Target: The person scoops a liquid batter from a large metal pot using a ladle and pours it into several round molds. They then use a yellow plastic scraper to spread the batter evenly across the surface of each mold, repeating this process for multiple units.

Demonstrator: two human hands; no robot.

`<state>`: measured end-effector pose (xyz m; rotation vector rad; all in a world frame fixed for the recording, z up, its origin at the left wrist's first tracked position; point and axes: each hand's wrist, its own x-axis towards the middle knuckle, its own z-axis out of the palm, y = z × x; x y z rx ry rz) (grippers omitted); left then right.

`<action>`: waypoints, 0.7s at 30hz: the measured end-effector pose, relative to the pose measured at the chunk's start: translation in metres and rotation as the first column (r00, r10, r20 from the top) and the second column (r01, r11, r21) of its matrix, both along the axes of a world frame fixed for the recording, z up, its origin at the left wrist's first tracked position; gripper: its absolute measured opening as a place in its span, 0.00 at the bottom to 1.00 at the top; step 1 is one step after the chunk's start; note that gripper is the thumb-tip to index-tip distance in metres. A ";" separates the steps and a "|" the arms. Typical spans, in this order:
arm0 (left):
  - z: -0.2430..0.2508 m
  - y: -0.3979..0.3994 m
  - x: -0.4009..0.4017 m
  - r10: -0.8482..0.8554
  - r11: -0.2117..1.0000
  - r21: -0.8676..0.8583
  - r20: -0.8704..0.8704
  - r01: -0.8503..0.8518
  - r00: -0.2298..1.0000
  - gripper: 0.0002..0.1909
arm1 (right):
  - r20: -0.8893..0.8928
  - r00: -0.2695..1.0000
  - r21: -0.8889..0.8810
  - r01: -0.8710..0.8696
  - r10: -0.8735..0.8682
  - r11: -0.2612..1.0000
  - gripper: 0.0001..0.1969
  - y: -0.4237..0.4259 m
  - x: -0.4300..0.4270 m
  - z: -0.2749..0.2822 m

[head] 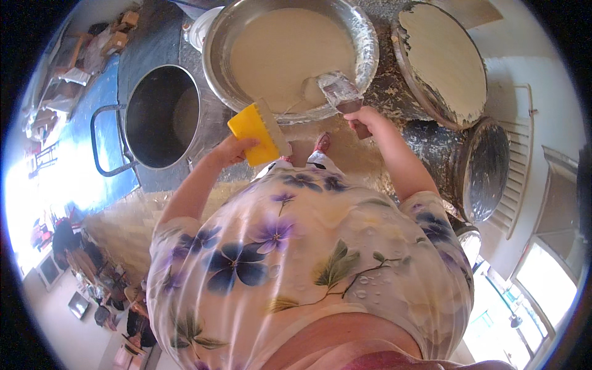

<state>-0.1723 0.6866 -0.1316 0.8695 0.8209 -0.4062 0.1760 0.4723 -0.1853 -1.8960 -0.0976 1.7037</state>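
My left hand (234,150) grips a yellow plastic scraper (256,134) with a pale, flat blade edge, held just outside the near left rim of a wide metal basin (217,69). In my right hand (363,121) is the handle of a broad scraper (339,90), its blade coated with whitish paste and reaching over the basin's near right rim. Smooth cream-coloured batter or slurry (286,51) fills much of the basin. Ripples and a small raised patch show in it beside the broad blade. More of the pale stuff is smeared on the basin's right inner wall.
A deep metal pot (162,115) with a side handle stands on the left by a blue surface (99,134). To the right are a drum topped with a cream-coloured layer (444,60), another dark round vessel (485,171) and a wall radiator (513,171). A white bowl (200,30) sits behind the basin.
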 end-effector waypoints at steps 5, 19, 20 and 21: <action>0.011 -0.036 0.001 0.280 0.947 -0.176 0.035 -0.270 0.959 0.13 | -0.170 0.979 0.128 0.135 -0.112 0.983 0.06 -0.017 -0.022 0.008; 0.046 -0.028 0.021 0.264 0.923 0.267 0.080 -0.276 0.961 0.10 | 0.276 0.933 0.411 0.103 -0.231 0.906 0.07 -0.066 -0.086 -0.014; 0.056 -0.024 0.021 0.259 0.915 0.292 0.108 -0.280 0.960 0.10 | 0.310 0.915 0.420 0.112 -0.259 0.900 0.07 -0.062 -0.088 -0.015; 0.068 -0.021 0.020 0.261 0.913 0.297 0.107 -0.281 0.959 0.11 | 0.292 0.921 0.441 0.109 -0.258 0.891 0.07 -0.058 -0.090 -0.016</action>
